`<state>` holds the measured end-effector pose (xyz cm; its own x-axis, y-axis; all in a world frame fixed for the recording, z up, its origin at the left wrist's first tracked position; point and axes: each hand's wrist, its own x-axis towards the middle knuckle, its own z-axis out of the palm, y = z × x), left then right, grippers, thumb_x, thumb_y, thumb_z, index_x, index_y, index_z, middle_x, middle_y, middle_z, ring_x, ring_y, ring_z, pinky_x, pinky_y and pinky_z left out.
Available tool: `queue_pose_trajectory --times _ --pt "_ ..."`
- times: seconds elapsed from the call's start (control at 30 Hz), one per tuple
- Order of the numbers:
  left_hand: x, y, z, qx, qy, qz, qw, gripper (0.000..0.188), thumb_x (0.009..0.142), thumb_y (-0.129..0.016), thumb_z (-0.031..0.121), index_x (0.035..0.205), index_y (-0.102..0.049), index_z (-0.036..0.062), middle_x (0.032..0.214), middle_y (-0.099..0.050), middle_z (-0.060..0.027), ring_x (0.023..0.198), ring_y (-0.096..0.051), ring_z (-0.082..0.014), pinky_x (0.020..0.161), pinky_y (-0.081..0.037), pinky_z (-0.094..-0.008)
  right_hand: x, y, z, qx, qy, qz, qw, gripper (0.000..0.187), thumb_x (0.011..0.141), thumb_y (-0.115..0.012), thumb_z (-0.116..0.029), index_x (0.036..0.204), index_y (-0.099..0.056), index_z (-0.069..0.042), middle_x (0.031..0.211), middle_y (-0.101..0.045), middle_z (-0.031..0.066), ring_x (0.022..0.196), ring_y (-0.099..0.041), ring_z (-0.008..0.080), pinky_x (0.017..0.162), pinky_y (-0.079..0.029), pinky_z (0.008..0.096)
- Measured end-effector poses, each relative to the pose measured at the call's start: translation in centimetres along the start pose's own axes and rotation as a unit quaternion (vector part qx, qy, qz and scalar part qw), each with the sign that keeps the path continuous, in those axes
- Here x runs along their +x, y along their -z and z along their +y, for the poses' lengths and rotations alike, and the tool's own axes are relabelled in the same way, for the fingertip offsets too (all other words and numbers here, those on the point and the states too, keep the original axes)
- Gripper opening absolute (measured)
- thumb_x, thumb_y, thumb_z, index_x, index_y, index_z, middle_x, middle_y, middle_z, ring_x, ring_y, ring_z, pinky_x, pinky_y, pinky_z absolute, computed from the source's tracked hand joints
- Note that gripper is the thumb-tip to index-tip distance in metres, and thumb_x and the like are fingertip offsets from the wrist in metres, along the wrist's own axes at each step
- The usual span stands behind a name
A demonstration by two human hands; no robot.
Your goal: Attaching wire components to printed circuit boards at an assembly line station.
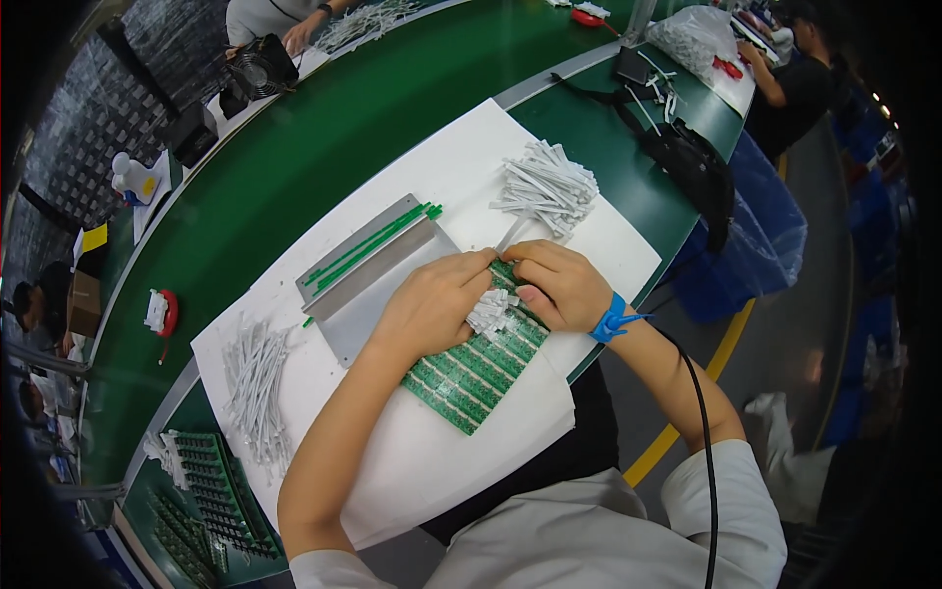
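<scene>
My left hand (432,302) and my right hand (557,285) meet at the far end of a green circuit board panel (469,378). The fingers of both are bent and pinched close together, hiding whatever small thing lies between the tips. A pale strip (511,235) sticks out just beyond my fingertips. Small white pieces (493,312) are heaped on the panel between my palms. Left of my left hand stands an angled grey metal fixture (383,280), with thin green strips (368,247) lying along it.
White strip-like pieces (549,187) are piled at the far right of the white sheet (432,461); thin white wires (257,393) lie at its left. Dark-studded green boards (218,491) sit lower left. A black bag (687,162) rests at right. Other people work across and at far right.
</scene>
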<state>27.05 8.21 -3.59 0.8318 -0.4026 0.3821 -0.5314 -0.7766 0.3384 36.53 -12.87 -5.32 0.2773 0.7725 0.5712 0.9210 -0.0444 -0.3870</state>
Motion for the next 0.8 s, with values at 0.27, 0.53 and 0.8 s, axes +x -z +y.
queue_pose_trajectory --times 0.27,0.53,0.8 --pt "-3.0 7.5 7.2 -0.313 0.228 0.207 0.898 0.012 0.089 -0.067 0.008 0.089 -0.057 0.002 0.113 -0.062 -0.0173 0.08 -0.07 -0.0221 0.076 -0.054 -0.0331 -0.1 0.8 -0.4 -0.036 0.023 0.074 0.996 0.011 0.085 -0.065 -0.011 0.085 -0.06 -0.001 0.103 -0.066 0.0138 0.087 -0.064 0.0304 0.075 -0.053 0.0377" --pt "-7.2 6.9 12.1 -0.616 0.383 0.356 0.589 0.03 0.086 -0.069 -0.003 0.089 -0.042 0.0097 0.103 -0.063 -0.0218 0.052 -0.048 -0.0116 0.053 -0.042 -0.0266 -0.4 -0.5 -7.2 0.059 -0.118 0.201 0.971 0.006 0.082 -0.067 0.001 0.087 -0.064 0.002 0.103 -0.066 0.0149 0.084 -0.066 0.0298 0.072 -0.053 0.0349" --pt "-9.1 6.6 16.2 -0.65 0.34 0.429 0.527 0.03 0.087 -0.065 -0.007 0.096 -0.042 0.011 0.1 -0.067 -0.0202 0.052 -0.046 -0.0107 0.049 -0.04 -0.0273 -1.8 -2.1 -6.2 0.091 -0.205 0.273 0.935 0.006 0.092 -0.062 -0.001 0.088 -0.063 0.003 0.097 -0.064 0.0119 0.076 -0.061 0.0186 0.068 -0.049 0.0288"
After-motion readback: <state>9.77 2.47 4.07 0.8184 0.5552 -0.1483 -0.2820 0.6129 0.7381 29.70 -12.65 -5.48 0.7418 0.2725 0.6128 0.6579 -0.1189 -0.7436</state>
